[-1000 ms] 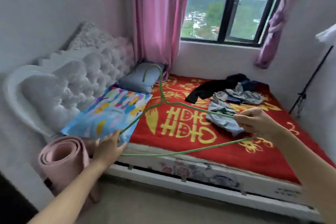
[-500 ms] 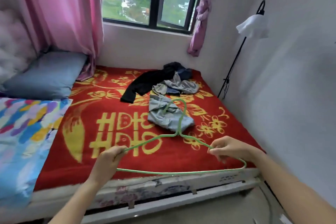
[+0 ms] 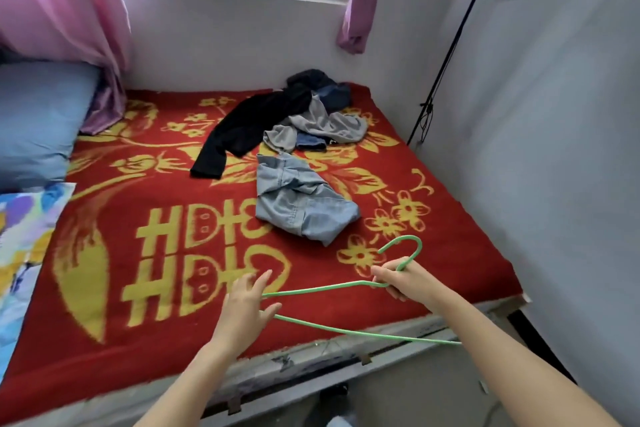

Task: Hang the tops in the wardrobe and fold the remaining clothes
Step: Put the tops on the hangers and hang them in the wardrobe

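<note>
A thin green wire hanger (image 3: pixel 322 288) hovers low over the near edge of the bed. My right hand (image 3: pixel 403 279) grips it at the neck, just under the hook. My left hand (image 3: pixel 247 302) is at the hanger's left corner with fingers spread and straight, touching or just off the wire. Further back on the red and gold blanket (image 3: pixel 138 253) lie crumpled light-blue denim (image 3: pixel 301 204), a black garment (image 3: pixel 242 128), a grey garment (image 3: pixel 325 125) and something dark blue (image 3: pixel 332 94), heaped together near the wall.
A blue pillow (image 3: pixel 38 118) and a colourful pillow (image 3: pixel 24 229) lie at the left. Pink curtains (image 3: pixel 65 0) hang by the window. A black lamp stand (image 3: pixel 440 73) leans in the right corner beside the white wall. The bed frame's edge (image 3: pixel 311 360) runs below my hands.
The view swung right and closer to the bed. My right hand shifted from the hanger's shoulder to its neck, the hook now points right, and my left hand's fingers have opened off the corner.
</note>
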{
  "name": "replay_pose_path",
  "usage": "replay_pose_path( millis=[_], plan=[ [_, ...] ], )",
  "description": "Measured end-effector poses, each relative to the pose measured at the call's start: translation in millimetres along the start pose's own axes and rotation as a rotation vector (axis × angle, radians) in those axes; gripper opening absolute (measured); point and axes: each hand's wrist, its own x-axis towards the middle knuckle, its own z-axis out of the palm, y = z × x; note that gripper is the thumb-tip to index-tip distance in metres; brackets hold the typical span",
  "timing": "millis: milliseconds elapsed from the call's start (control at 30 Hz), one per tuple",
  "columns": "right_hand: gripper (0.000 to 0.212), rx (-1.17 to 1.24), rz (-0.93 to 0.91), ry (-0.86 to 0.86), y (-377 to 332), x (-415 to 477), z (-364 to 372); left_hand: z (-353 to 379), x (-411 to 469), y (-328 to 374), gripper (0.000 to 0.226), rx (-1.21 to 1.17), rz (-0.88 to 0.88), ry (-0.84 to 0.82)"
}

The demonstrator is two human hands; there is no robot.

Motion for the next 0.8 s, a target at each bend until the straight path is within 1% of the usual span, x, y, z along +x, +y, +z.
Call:
replay_pose_path(
  millis=[67, 133, 233, 300, 400, 500, 567, 600, 667, 800],
  plan=[
    [0.034, 0.036, 0.01, 0.09, 17, 43, -22, 5, 31, 1, 0.07, 0.051, -0.088, -0.039],
    [0.036, 0.033, 0.023, 0.143, 31, 84, -39, 5, 56, 0, 0.069, 0.091, -0.166, -0.075],
    [0.04, 0.041, 0.042, 0.146, 48, 153, -73, 13, 101, 2, 0.066, 0.06, -0.325, -0.113],
    [0.036, 0.078, 0.077, 0.12, 56, 189, -92, 19, 126, 13, 0.064, 0.023, -0.418, -0.137],
    [0.022, 0.152, 0.096, 0.092, 64, 235, -114, 34, 163, 25, 0.061, 0.004, -0.472, -0.16],
    [0.016, 0.213, 0.179, 0.1, 75, 272, -126, 50, 189, 39, 0.06, 0.03, -0.515, -0.221],
    [0.013, 0.24, 0.249, 0.16, 90, 298, -129, 65, 210, 41, 0.061, 0.052, -0.534, -0.254],
    [0.012, 0.244, 0.283, 0.217, 98, 309, -128, 70, 219, 43, 0.061, 0.07, -0.542, -0.278],
    [0.008, 0.214, 0.317, 0.293, 108, 324, -127, 75, 236, 43, 0.061, 0.122, -0.543, -0.318],
    [0.017, 0.133, 0.368, 0.2, 124, 351, -124, 82, 273, 28, 0.065, 0.215, -0.586, -0.396]
  ],
)
